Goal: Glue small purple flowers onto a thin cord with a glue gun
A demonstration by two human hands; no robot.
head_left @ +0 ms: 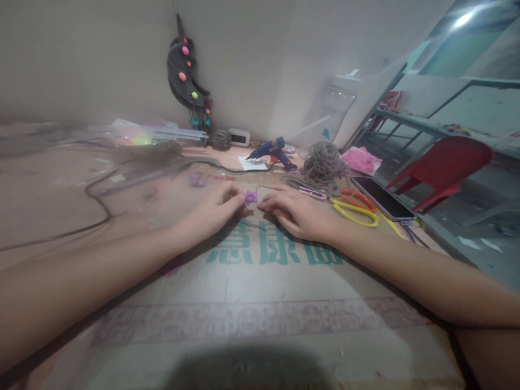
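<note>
Between the thumb and fingers of my left hand is a small purple flower-shaped piece with a dark outline at its middle. Just right of it, my right hand has its fingers curled and the fingertips pinched, seemingly on a thin strand of grey yarn. That strand loops up beside the purple piece and passes behind my right hand. Both hands rest low over a cardboard sheet with green printed characters. A second purple piece, blurred, lies beyond my left hand.
Behind my hands lie a blue glue gun, a tangled grey yarn ball and a small clock. Yellow-and-orange-handled scissors and a phone lie right. A black cable crosses the left. A moon-shaped ornament hangs on the wall.
</note>
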